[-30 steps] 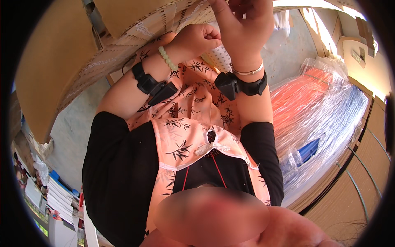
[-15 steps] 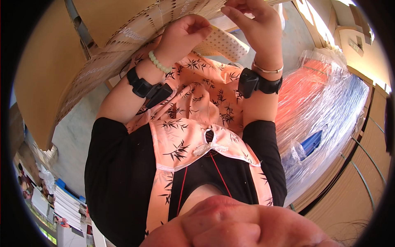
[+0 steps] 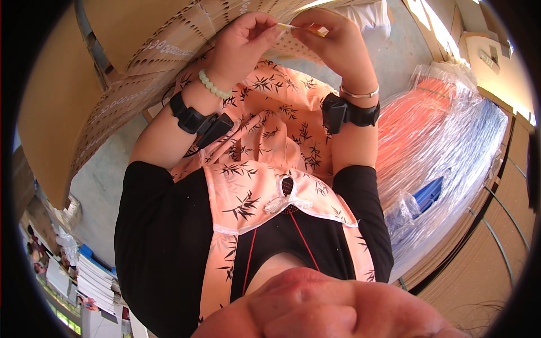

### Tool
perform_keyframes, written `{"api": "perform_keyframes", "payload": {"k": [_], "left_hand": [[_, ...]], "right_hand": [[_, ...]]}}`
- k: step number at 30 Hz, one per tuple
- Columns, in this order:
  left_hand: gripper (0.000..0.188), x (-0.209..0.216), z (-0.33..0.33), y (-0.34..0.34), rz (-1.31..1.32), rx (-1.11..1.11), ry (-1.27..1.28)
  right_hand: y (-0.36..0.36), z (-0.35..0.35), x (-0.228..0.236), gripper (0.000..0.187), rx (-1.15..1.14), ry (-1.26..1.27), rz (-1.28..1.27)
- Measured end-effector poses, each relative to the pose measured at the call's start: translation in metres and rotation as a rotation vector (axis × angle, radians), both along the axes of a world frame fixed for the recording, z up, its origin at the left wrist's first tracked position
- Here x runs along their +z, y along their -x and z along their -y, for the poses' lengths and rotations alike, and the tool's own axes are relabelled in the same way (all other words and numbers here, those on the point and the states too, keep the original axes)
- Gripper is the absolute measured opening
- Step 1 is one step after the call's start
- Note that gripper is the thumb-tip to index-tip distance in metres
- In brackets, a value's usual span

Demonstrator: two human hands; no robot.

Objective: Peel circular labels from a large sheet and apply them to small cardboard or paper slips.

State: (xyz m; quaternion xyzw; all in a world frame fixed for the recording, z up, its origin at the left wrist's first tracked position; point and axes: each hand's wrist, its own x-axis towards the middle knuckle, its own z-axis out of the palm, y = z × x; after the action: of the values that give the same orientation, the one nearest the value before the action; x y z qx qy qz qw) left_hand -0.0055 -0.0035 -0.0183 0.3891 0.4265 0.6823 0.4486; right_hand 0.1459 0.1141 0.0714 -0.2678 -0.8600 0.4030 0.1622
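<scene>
My left hand (image 3: pixel 243 42) and my right hand (image 3: pixel 332 42) are raised close together at the top of the view. Both are closed, thumb against fingers, on a thin pale yellow-white strip (image 3: pixel 285 26) stretched between them. A small glossy amber patch (image 3: pixel 319 30) shows among the right fingers; I cannot make out what it is. Just below the hands is a pale dotted sheet (image 3: pixel 294 49), partly hidden by them. Whether it joins the strip, I cannot tell. Perforated brown cardboard (image 3: pixel 169 49) stands close to my left hand.
A large brown cardboard panel (image 3: pixel 62 112) rises at the left. Red and blue goods in clear film (image 3: pixel 445 146) stand at the right, beside strapped cardboard stacks (image 3: pixel 479 248). White stacked sheets (image 3: pixel 96 284) lie at lower left. My patterned apron (image 3: pixel 282 135) hangs below the hands.
My right hand has come down and left toward my left hand, its fingers now on the strip. My left hand has risen slightly. The dotted sheet, earlier hanging broadside, shows less now.
</scene>
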Motion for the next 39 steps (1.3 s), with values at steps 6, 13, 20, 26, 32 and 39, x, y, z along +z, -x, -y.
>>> {"api": "perform_keyframes", "payload": {"k": [6, 13, 20, 26, 32, 39], "left_hand": [[0.016, 0.002, 0.000, 0.002, 0.028, -0.025, 0.045], [0.014, 0.003, -0.001, 0.001, 0.062, 0.014, 0.063], [0.019, 0.009, -0.001, 0.002, 0.063, -0.057, 0.178], [0.020, -0.005, -0.007, 0.014, 0.295, -0.165, 0.386], [0.022, -0.007, -0.009, 0.010, 0.170, -0.229, 0.400], [0.021, -0.003, -0.008, -0.004, -0.192, -0.082, 0.030]], "right_hand": [[0.006, 0.008, 0.017, 0.012, 0.008, -0.329, -0.120], [0.011, 0.014, 0.017, 0.011, 0.016, -0.329, -0.202], [0.010, 0.014, 0.018, 0.013, 0.030, -0.383, -0.158], [0.014, 0.012, 0.014, 0.014, 0.068, -0.385, -0.214], [0.033, 0.025, 0.042, 0.015, 0.083, -0.360, -0.409], [0.057, 0.029, 0.052, 0.016, 0.072, -0.570, -0.677]]}}
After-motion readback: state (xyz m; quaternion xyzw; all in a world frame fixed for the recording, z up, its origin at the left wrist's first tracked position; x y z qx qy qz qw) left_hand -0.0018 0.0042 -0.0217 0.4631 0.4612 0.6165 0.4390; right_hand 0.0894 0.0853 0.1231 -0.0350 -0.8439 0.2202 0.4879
